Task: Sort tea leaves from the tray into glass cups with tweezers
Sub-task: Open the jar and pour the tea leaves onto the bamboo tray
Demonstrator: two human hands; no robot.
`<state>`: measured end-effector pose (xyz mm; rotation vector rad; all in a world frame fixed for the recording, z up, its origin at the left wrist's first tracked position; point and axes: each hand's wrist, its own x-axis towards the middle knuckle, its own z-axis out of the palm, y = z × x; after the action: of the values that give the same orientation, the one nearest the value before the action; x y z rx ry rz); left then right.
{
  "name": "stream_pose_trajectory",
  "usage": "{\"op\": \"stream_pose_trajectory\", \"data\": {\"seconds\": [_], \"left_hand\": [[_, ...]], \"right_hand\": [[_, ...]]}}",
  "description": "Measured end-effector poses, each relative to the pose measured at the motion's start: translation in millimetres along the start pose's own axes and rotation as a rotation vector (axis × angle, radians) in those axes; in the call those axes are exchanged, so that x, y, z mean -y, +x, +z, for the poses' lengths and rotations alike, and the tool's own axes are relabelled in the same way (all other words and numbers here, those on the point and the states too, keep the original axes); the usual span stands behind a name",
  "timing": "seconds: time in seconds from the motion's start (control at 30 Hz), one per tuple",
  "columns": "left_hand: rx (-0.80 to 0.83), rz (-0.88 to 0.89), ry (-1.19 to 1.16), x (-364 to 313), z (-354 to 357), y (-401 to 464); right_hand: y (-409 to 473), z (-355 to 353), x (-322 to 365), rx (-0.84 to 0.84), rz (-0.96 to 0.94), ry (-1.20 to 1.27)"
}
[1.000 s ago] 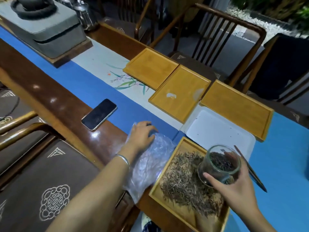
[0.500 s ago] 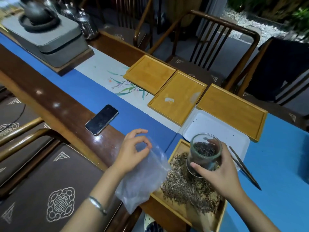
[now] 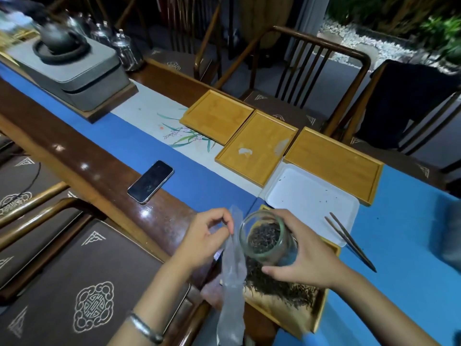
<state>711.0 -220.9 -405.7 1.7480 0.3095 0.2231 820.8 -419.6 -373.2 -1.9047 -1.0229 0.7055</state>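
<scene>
— Progress? 
— Right hand (image 3: 309,258) grips glass cup (image 3: 264,237), partly filled, above tray (image 3: 321,308) at six o'clock. 
— Left hand (image 3: 207,236)? 
— Pinching plastic bag (image 3: 233,283); tweezers (image 3: 349,239) idle at three; a pile of leaves remains.

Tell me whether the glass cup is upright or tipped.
Tipped: the glass cup, held by the right hand, shows its mouth and dark tea leaves inside, facing the camera.

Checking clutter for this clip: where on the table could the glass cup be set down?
The white tray holds only stray specks, and the three bamboo trays behind it look bare. Blue cloth right of the tweezers is free. It is crowded near the tea-leaf tray, where both hands, the glass cup and the plastic bag meet.
</scene>
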Motion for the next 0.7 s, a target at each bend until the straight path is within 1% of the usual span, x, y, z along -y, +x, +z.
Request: {"op": "stream_pose_trajectory", "data": {"seconds": [0.1, 0.2, 0.27, 0.33, 0.47, 0.57, 0.63, 0.7], "left_hand": [[0.07, 0.006, -0.002, -7, 3, 2], [0.112, -0.006, -0.021, -12, 8, 2], [0.126, -0.012, -0.065, -16, 11, 2], [0.139, -0.012, -0.11, -21, 15, 2], [0.171, 0.023, -0.154, -31, 32, 7], [0.197, 0.0, -0.203, -40, 56, 15], [0.27, -0.042, -0.273, -47, 77, 22], [0.374, -0.121, -0.372, -55, 99, 28]], "right_hand": [[-10, -4, 7, 0.085, -0.06, 0.027], [-18, -5, 10, 0.153, -0.068, 0.074], [-22, -4, 10, 0.172, -0.058, 0.07], [-28, 0, 9, 0.148, -0.059, 0.085], [-41, 3, 9, 0.011, -0.077, 0.121], [-57, -1, 10, -0.177, -0.081, 0.128], [-72, -6, 9, -0.294, -0.045, 0.146], [-91, -12, 4, -0.391, -0.004, 0.165]]}}
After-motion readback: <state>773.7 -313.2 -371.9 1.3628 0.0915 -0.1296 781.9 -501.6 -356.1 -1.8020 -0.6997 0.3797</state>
